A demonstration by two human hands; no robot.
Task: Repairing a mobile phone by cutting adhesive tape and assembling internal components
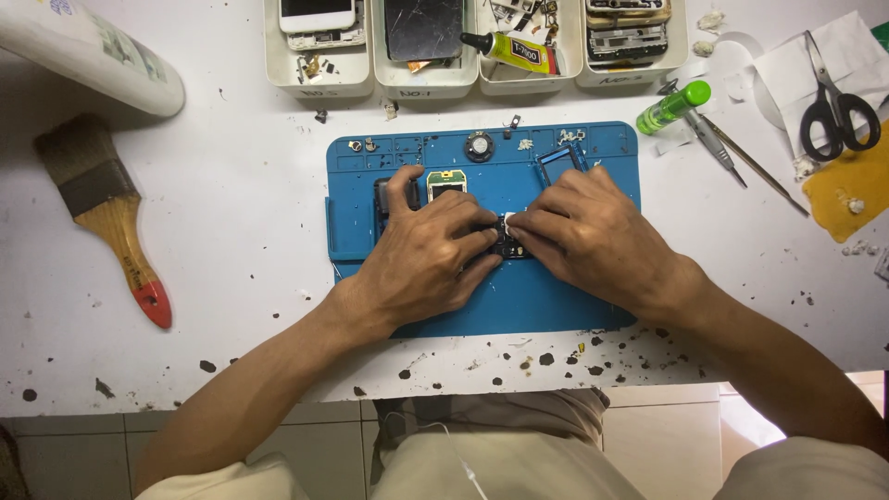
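A blue repair mat [556, 306] lies in the middle of the white table. On it, my left hand [421, 255] presses down on a small dark phone part [507, 243], mostly hidden under my fingers. My right hand [588, 231] pinches a small white wad [512, 221] against that part. A dark phone body [383, 199] lies under my left thumb. Just behind it sits a small circuit board with a green edge [445, 181]. A blue frame piece [559, 162] leans at the mat's back, beside a round speaker part [479, 145].
Several white trays [319, 79] with phone parts and a glue tube [507, 50] line the back edge. A wooden brush [106, 208] lies left. A green bottle [673, 106], tweezers [718, 148], scissors [833, 106] and a yellow cloth [852, 185] lie right. The table's front edge is chipped.
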